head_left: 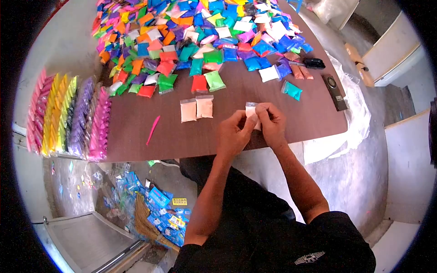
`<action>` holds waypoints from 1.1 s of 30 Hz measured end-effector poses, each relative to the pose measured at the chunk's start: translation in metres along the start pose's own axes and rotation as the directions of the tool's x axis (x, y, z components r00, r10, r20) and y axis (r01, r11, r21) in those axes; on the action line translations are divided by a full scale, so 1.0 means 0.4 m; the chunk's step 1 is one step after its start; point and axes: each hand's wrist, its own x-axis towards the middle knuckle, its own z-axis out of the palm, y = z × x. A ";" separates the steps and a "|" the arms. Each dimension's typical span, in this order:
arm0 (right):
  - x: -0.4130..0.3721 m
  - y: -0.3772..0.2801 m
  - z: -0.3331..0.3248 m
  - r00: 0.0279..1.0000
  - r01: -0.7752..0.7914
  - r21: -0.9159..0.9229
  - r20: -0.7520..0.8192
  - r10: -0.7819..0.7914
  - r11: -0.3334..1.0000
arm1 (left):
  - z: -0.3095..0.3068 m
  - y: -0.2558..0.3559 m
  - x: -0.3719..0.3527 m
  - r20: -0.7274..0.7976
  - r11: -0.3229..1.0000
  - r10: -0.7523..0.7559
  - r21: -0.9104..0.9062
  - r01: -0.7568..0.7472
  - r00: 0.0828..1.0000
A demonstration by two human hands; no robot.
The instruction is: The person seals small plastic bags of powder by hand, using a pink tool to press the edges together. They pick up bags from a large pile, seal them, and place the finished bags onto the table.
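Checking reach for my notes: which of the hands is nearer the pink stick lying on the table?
Left. The left hand lies to the right of the pink stick; the right hand is farther right, beyond it. Both pinch a small white packet.

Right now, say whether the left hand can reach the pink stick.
Probably yes: the pink stick lies on open tabletop near the left hand, though that hand pinches a white packet.

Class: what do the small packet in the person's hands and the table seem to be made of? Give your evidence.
Packet: likely thin plastic film, slightly glossy, matching the clear-topped peach packets nearby. Table: probably wood or wood-look laminate, smooth brown with a soft sheen; grain too faint to tell.
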 end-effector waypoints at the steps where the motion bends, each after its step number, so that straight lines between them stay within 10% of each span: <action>1: 0.000 -0.006 0.004 1.000 -0.011 -0.005 0.003 0.011 1.000 | -0.005 0.000 0.001 0.043 0.995 -0.015 0.097 0.011 0.999; 33: 0.007 0.010 -0.003 1.000 -0.024 0.012 0.003 0.024 1.000 | -0.001 -0.037 0.016 -0.046 0.996 0.004 -0.093 -0.008 0.999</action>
